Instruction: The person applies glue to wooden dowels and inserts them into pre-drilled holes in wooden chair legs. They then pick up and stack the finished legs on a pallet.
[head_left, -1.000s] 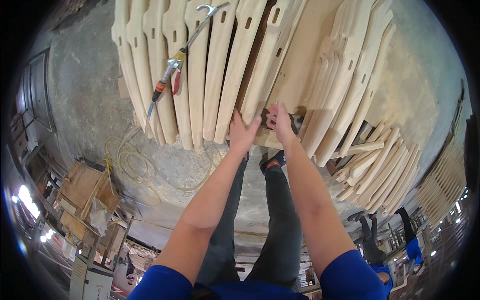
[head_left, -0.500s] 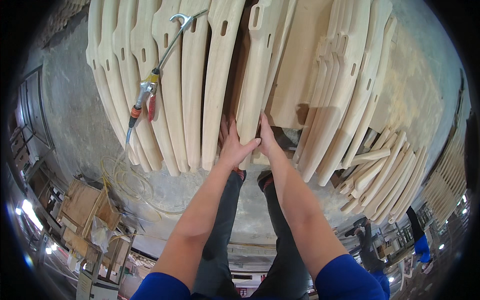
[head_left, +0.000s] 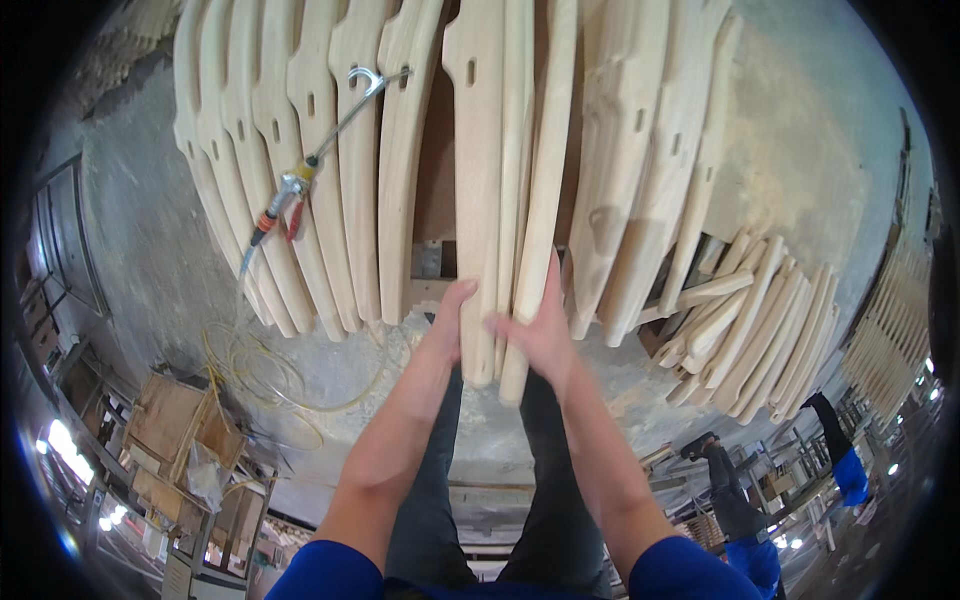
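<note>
Several long, pale, curved wooden pieces [head_left: 481, 200] with slots are bunched between my two hands, their rounded ends pointing toward me. My left hand [head_left: 455, 315] grips the bunch from its left side, thumb on top. From the right, my right hand [head_left: 545, 325] wraps the outer piece [head_left: 545, 190], its thumb lying across the top. Fingers under the wood are hidden. More such pieces [head_left: 330, 180] lie in a row at the left, with an air blow gun [head_left: 290, 187] with a red lever and a hooked end resting across them.
Another group of slotted pieces [head_left: 625, 180] lies to the right, with a heap of shorter wooden pieces [head_left: 760, 330] beyond it. A yellowish hose [head_left: 250, 365] coils on the floor near a wooden cart [head_left: 180, 440]. Another person [head_left: 735, 500] in blue is at the lower right.
My hands have gone from holding one piece to gripping a bunch of several, now pulled nearer to me. A brown gap shows left of the bunch.
</note>
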